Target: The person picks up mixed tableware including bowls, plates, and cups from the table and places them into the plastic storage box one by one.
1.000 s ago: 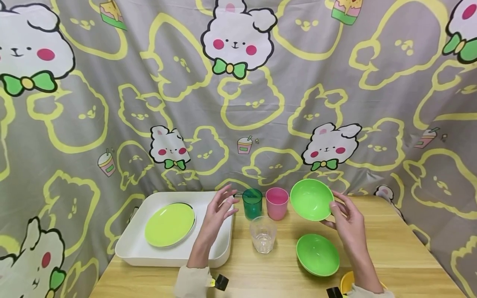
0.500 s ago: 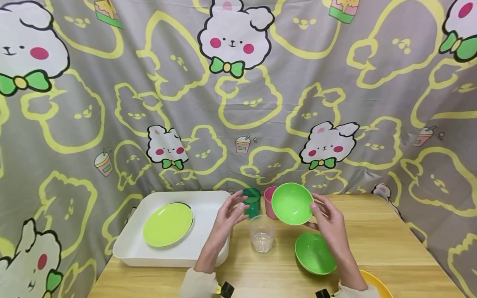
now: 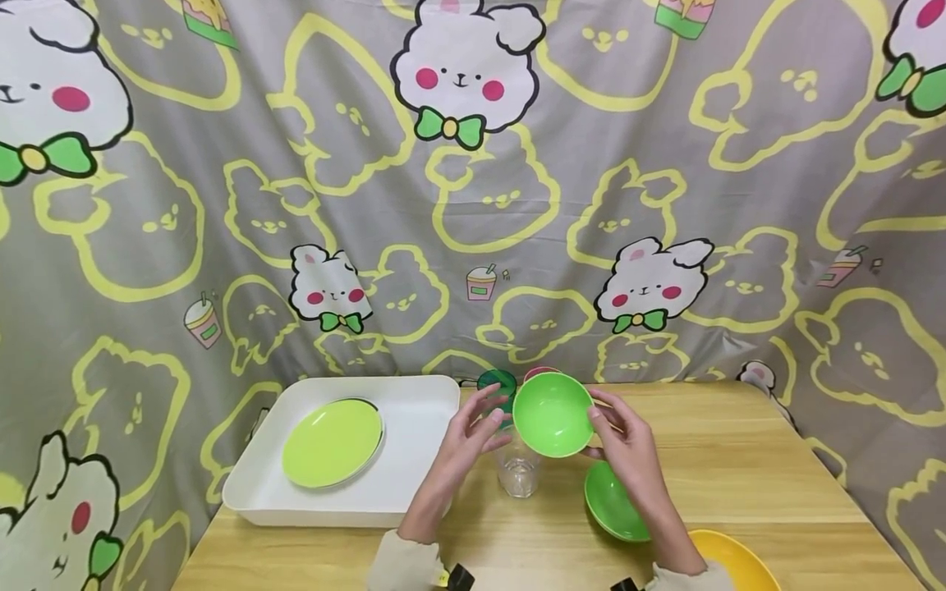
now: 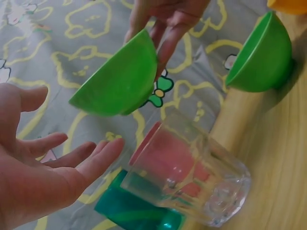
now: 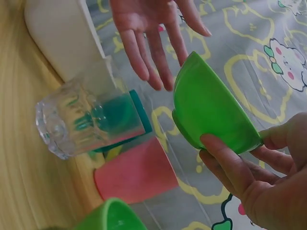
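The right hand (image 3: pixel 626 439) pinches the green bowl (image 3: pixel 553 413) at its right rim, thumb against fingers. Head view: the bowl, round with no long axis, lies between the hands, mouth tilted toward the wearer; it hides most of the pink cup (image 3: pixel 542 372). Left wrist view: the left hand (image 4: pixel 53 163), fingers spread and holding nothing, stands apart from the bowl. Right wrist view: a second bowl (image 5: pixel 112 218) is cut off.

The head view is bright and evenly lit. A small highlight marks the raised bowl (image 3: pixel 553 423); pale glare covers the table (image 3: pixel 532 550) at lower centre. Wrist views are dimmer, with softer detail. A soft shadow falls at the left wrist view's right edge.
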Demonstrator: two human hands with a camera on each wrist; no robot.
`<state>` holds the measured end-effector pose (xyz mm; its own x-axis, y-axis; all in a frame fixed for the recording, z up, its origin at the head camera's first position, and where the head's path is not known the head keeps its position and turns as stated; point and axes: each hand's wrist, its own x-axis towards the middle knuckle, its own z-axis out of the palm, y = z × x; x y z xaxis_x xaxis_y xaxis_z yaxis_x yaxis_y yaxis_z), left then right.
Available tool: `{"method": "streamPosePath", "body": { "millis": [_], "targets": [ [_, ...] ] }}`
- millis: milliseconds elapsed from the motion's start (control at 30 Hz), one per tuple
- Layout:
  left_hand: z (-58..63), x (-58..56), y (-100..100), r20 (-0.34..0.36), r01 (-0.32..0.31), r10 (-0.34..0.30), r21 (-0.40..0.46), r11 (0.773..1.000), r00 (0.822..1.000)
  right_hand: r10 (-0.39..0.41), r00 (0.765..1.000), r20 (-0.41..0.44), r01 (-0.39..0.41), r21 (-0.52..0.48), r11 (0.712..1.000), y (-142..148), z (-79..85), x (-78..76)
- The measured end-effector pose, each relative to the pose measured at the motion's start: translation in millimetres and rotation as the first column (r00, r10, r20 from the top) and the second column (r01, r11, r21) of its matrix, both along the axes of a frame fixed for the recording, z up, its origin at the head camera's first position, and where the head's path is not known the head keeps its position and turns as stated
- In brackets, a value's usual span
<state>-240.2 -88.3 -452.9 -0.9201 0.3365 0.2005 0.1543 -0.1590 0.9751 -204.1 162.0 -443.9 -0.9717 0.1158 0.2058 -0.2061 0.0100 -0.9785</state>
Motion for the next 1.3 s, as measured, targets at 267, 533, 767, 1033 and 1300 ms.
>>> {"method": "streamPosePath", "body": {
  "millis": [267, 533, 767, 1033, 1300],
  "targets": [
    [-3.6, 3.7, 6.4, 0.053, 0.042, -0.042, 0.011, 0.999, 0.998, 0.038, 0.999, -0.002, -0.038, 0.037, 0.999, -7.6, -4.6, -0.1],
    [-7.1, 4.4, 9.2, 0.069, 0.051, -0.053, 0.025, 0.998, 0.996, 0.052, 0.999, 0.002, -0.052, 0.046, 0.998, -11.3, -7.8, -1.0],
    [-8.3, 4.4, 8.0, 0.073, 0.06, -0.061, 0.017, 0.998, 0.995, 0.056, 0.998, 0.003, -0.056, 0.076, 0.996, -13.9, -9.9, -1.4],
    [-4.9, 3.6, 6.9, 0.084, 0.062, -0.061, -0.007, 0.998, 0.995, 0.062, 0.998, -0.002, -0.062, 0.083, 0.995, -15.1, -8.3, 0.0],
    [-5.2, 3.3, 4.3, 0.091, 0.045, -0.045, 0.0, 0.999, 0.995, 0.11, 0.994, -0.006, -0.109, 0.092, 0.99, -15.3, -8.4, -0.2]
  ]
}}
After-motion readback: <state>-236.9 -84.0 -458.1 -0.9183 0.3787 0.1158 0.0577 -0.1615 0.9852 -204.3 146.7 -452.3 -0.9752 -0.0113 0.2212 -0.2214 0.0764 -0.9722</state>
